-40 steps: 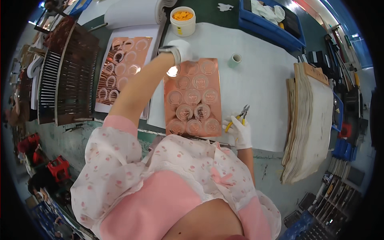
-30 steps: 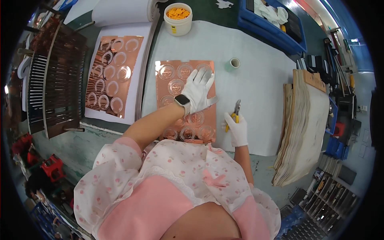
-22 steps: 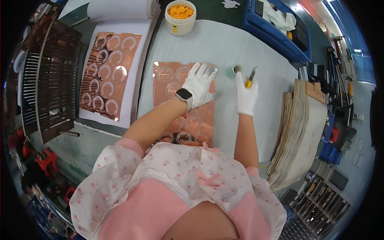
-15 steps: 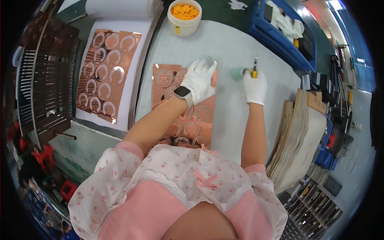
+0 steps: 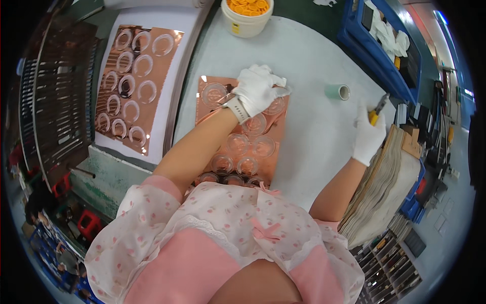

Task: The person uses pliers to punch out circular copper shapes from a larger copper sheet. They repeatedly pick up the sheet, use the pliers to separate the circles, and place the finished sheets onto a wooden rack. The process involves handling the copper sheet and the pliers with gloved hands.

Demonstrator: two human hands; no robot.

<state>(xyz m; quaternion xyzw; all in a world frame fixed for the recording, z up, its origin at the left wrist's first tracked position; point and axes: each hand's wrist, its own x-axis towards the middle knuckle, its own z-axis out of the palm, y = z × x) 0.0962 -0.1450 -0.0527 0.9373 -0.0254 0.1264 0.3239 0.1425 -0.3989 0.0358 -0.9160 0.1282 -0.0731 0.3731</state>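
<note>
A copper-coloured sheet [image 5: 230, 156] with several clear round rings lies in front of me. Over its far part is my left hand [image 5: 257, 90], in a white glove, its fingers curled. A glossy clear piece [image 5: 282, 91] shows by the thumb; whether it is held or belongs to the sheet is unclear. My right hand [image 5: 368, 136], also gloved in white, is closed around a yellow-and-black utility knife [image 5: 375, 112], its tip pointing away and to the right. Left of that hand, a pale green tape roll [image 5: 334, 91] rests on the table, apart from it.
A second copper-coloured sheet [image 5: 135, 66] with clear rings lies on a white stack at left. A white bucket [image 5: 247, 25] of orange discs stands at the back. A blue crate [image 5: 352, 38] sits far right, above a stack of worn sheets [image 5: 377, 190]. A slatted metal rack [image 5: 58, 96] is at left.
My right hand has moved right and nearer with the knife, away from the green roll, which now stands alone. My left hand's fingers, spread before, are now curled. The view has shifted slightly.
</note>
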